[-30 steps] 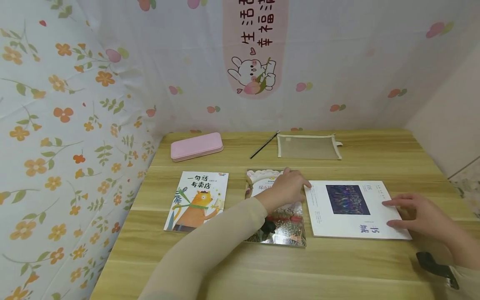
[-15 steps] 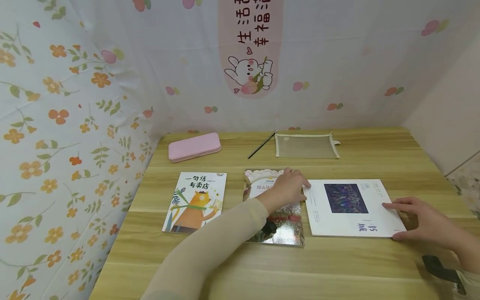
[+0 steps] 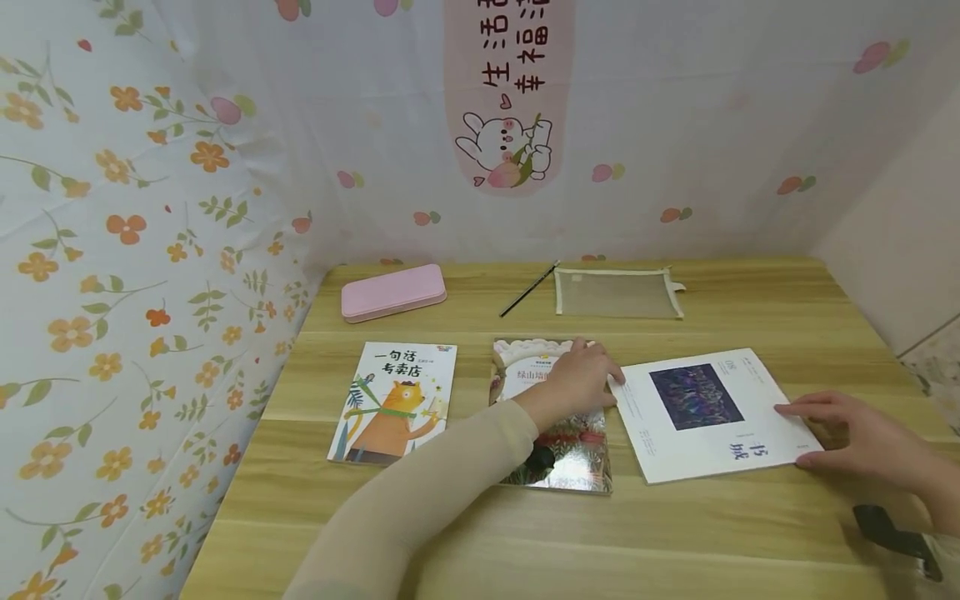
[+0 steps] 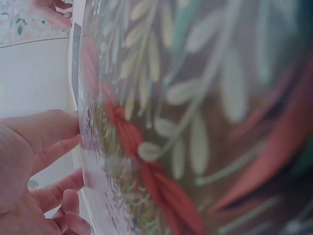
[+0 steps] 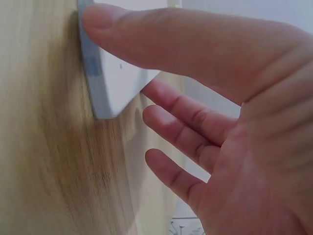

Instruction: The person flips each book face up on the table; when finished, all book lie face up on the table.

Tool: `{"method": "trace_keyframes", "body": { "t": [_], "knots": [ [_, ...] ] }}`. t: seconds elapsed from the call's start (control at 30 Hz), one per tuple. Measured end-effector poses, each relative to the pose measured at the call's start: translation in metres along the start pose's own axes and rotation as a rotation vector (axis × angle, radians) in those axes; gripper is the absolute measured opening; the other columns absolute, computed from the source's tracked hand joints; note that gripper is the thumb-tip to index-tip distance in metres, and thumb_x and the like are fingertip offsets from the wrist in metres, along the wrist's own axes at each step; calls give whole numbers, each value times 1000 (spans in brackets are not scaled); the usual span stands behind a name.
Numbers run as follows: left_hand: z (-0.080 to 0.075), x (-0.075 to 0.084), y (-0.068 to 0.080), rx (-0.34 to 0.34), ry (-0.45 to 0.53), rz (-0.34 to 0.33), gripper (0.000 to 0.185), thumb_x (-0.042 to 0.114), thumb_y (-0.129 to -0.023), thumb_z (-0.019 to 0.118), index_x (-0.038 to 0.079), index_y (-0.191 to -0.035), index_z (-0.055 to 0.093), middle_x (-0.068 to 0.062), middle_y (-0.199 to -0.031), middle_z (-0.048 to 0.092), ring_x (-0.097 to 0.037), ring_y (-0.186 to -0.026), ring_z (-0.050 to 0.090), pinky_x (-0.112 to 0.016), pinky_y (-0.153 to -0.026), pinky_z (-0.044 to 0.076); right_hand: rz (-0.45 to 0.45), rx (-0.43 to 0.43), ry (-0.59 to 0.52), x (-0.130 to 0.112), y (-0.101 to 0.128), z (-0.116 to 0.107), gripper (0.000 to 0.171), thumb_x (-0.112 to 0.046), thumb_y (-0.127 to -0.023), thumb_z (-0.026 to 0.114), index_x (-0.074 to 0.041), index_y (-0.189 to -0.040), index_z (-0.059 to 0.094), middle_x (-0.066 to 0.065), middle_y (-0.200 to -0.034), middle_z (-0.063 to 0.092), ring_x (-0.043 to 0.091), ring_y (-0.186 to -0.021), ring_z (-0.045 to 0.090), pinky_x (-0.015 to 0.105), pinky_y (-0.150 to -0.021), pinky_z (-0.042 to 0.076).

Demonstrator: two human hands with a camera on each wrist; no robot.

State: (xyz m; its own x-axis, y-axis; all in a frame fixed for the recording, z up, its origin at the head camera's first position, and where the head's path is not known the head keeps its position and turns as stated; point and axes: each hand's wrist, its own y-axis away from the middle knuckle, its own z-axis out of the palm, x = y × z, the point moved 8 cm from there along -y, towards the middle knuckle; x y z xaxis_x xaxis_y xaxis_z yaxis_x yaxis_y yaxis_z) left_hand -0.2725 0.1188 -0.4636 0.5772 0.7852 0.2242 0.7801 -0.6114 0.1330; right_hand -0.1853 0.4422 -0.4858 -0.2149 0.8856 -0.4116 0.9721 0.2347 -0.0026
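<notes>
The right hand [image 3: 855, 433] pinches the near right corner of the white book [image 3: 712, 412], thumb on the cover and fingers spread loosely beside and under it; the right wrist view shows that thumb pressing the top face while the corner [image 5: 105, 83] stands slightly off the wood. The left hand [image 3: 581, 377] lies flat with relaxed fingers on the glossy book [image 3: 555, 437], fingertips reaching the white book's left edge. From the head view the white book lies askew on the right part of the table [image 3: 525, 533], just beside the glossy book and touching it at the upper left.

The left wrist view adds what the head view cannot: a close blur of red and pale leaf print on the shiny cover [image 4: 195, 122], with the fingers [image 4: 44, 132] at its edge. The head view alone shows the rest of the table.

The table is pale wood with a straight grain. The white book is thin, matte and rectangular, with a dark purple picture panel. The glossy book reflects light near its lower edge. A cat book [image 3: 393, 402] lies well to the left. Along the back lie a smooth pink case [image 3: 393, 292] with rounded corners, a thin dark pen [image 3: 529, 290] and a flat mesh pouch [image 3: 618, 293].
</notes>
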Motion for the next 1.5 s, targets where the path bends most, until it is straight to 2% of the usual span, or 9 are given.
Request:
{"method": "trace_keyframes", "body": {
  "t": [0.1,0.3,0.53,0.67,0.77,1.07,1.3,1.4,1.5],
  "knots": [
    [1,1,1,0,5,-2,28,38,-93,77,41,-120,76,11,-128,62,-16,-118,46,-20,-69,43,0,13,-9,5,-2,-3,59,-28,-64,98,-13,-116,78,24,-123,64,-25,-104,27,12,-75,29],
    [5,3,3,-3,6,8,26,34,-92,77,42,-117,76,11,-123,64,-16,-117,46,-18,-63,40,40,1,-1,16,-6,-7,50,-26,-71,95,-13,-116,78,28,-121,67,0,-102,56,27,-78,45],
    [2,6,8,10,-30,33,31,26,-89,75,40,-116,76,12,-119,66,-15,-108,49,-21,-60,41,26,33,-6,18,-19,-13,37,-17,-81,89,-9,-114,77,27,-113,71,-19,-87,48,21,-64,45],
    [1,10,11,-4,-21,49,32,24,-88,75,38,-117,77,15,-117,71,-13,-97,50,-22,-58,41,38,68,28,17,-28,-16,34,-16,-84,86,-6,-114,77,31,-112,70,18,-86,69,41,-64,54],
    [4,12,14,-36,21,44,32,22,-88,74,37,-116,77,17,-107,73,-12,-93,50,-24,-56,42,33,81,64,15,-35,-17,32,-14,-85,84,-4,-114,77,32,-108,70,38,-86,68,46,-62,53],
    [11,24,20,-82,40,84,29,18,-90,72,37,-111,78,20,-79,63,-2,-85,55,-19,-58,43,-52,150,116,8,-54,-21,29,-5,-80,86,-7,-108,79,25,-101,73,-5,-74,49,23,-57,41],
    [16,35,30,-130,19,103,30,19,-90,74,38,-113,76,22,-74,58,3,-70,53,-18,-55,42,-119,160,112,-5,-70,-22,30,0,-77,85,-11,-105,80,18,-102,76,-13,-85,54,16,-66,44],
    [18,41,34,-143,25,103,30,22,-89,75,39,-113,75,23,-74,57,5,-68,52,-18,-54,41,-87,128,86,-6,-74,-19,30,0,-80,84,-9,-108,79,21,-107,75,3,-89,65,18,-70,45],
    [20,45,38,-149,38,106,29,26,-89,77,40,-114,74,25,-75,57,6,-68,52,-17,-55,41,-36,84,40,-4,-79,-14,30,1,-85,79,-6,-114,76,29,-116,70,36,-100,70,39,-82,54]
  ]
}}
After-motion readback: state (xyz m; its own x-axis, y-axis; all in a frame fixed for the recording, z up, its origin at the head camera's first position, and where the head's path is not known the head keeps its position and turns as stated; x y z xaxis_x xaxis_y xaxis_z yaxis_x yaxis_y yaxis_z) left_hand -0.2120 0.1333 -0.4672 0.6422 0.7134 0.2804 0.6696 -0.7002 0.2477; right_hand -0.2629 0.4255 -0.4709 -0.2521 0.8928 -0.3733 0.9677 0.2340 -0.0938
